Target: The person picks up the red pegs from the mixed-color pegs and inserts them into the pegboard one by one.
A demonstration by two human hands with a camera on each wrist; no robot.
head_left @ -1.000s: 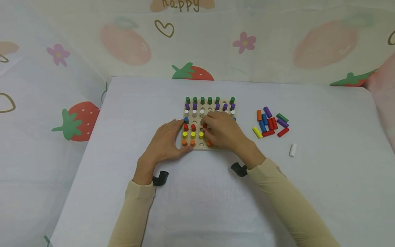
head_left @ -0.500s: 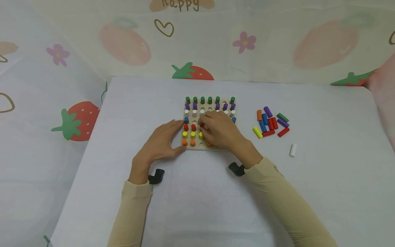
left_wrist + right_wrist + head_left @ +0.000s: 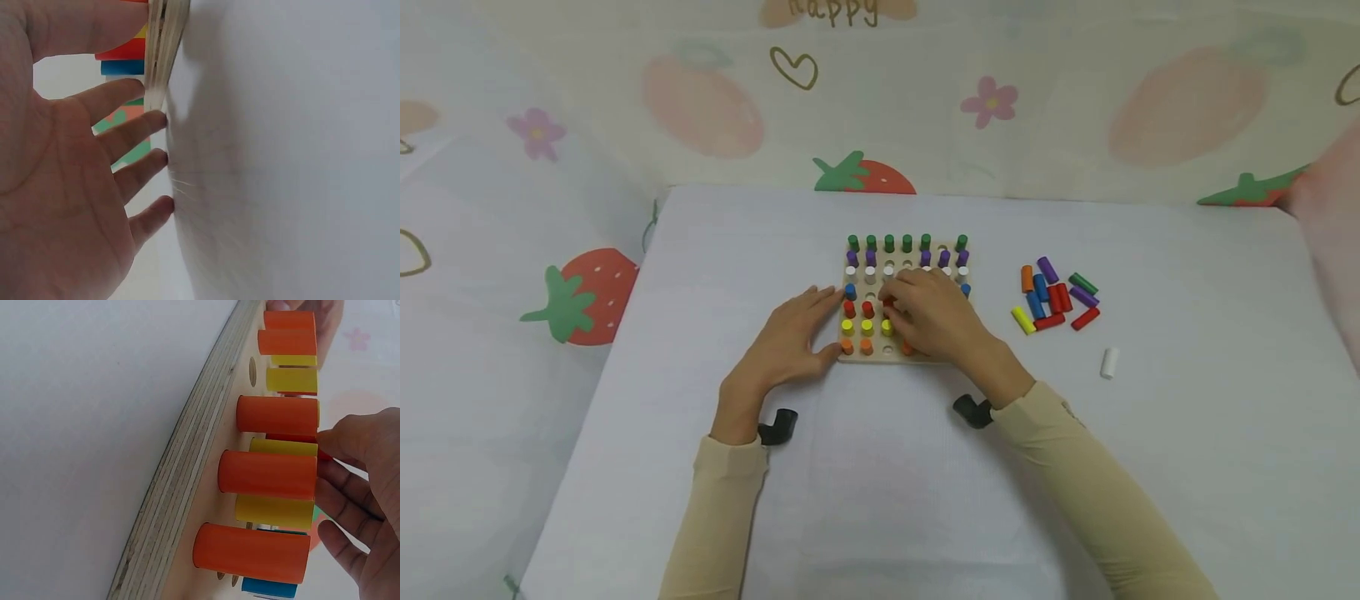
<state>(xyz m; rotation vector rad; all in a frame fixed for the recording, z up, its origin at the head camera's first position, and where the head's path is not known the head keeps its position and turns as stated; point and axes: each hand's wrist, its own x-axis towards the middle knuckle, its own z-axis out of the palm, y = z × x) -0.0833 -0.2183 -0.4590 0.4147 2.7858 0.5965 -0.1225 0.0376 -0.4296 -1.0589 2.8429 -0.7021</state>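
A wooden pegboard (image 3: pixel 877 360) lies flat, bearing upright pegs in rows by colour: green at the back, then purple, white, blue, red, yellow and orange in front. My right hand (image 3: pixel 937 315) reaches over its middle. Between thumb and fingertips it pinches a red peg (image 3: pixel 324 455) in the red row; the hand hides the peg's lower end and nearby holes. My left hand (image 3: pixel 784 340) rests at the board's left side, thumb and fingers spread. In the left wrist view, index and thumb touch the board's edge (image 3: pixel 164 62).
Right of the board lies a loose group of pegs, among them a green peg (image 3: pixel 1083 283), a yellow peg (image 3: pixel 1023 321) and an orange peg (image 3: pixel 1027 279). A white peg (image 3: pixel 1109 363) lies apart, nearer the front. A white cloth (image 3: pixel 880 492) covers the table.
My right hand has shifted slightly left with the red peg, to the third column. My left hand has drawn back left, its thumb moving from the front edge to the corner.
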